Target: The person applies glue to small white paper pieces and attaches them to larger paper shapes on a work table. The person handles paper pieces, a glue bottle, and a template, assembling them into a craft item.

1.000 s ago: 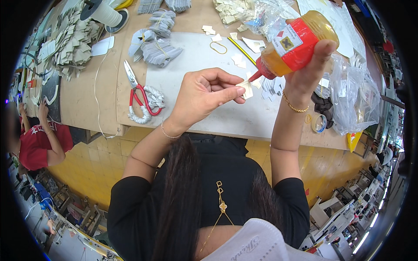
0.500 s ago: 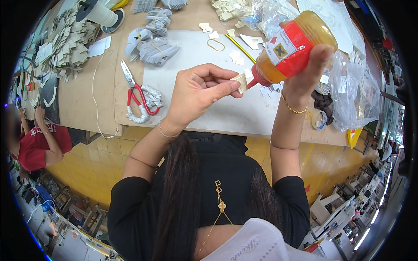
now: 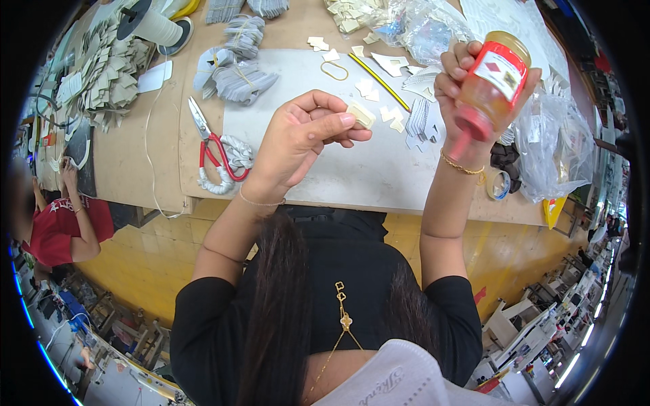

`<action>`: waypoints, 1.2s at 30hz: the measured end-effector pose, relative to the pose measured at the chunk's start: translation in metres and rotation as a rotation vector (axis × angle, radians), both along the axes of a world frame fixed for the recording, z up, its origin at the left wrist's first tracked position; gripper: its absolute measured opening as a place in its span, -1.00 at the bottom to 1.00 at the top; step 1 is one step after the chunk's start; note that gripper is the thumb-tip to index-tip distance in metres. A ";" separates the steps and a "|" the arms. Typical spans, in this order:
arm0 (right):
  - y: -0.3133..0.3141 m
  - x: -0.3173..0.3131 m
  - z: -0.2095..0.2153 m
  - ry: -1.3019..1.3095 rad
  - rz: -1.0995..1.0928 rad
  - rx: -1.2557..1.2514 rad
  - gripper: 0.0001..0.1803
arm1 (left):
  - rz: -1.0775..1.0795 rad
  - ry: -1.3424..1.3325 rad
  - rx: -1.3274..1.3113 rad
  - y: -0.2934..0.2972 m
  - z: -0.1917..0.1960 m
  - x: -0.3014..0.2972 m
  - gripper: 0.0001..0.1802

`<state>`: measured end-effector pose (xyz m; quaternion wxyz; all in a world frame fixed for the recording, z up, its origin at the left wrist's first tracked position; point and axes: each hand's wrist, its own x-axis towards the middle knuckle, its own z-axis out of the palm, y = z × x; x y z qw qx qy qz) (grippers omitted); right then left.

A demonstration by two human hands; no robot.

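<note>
In the head view, the left hand (image 3: 303, 132) pinches 1 small cream piece (image 3: 363, 115) above the white sheet (image 3: 291, 172). The right hand (image 3: 452, 91) wraps around 1 red-banded bottle (image 3: 500, 71), tip down, away from the piece. It looks like a gluing step; next calls for a gentle pinch. Both elbows bend.

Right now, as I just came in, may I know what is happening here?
A person pinches a cream piece in the left hand and holds a red-labelled dispenser bottle in the right hand, its nozzle apart from the piece. Red-handled scissors and a striped pencil lie on the worktable.
</note>
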<state>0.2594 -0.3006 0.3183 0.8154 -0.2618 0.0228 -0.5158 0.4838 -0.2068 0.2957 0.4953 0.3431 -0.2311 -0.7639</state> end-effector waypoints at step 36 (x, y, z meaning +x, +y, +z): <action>0.025 0.032 0.002 0.837 -0.968 -0.332 -0.17 | 0.044 0.072 0.055 0.000 -0.012 -0.007 -0.91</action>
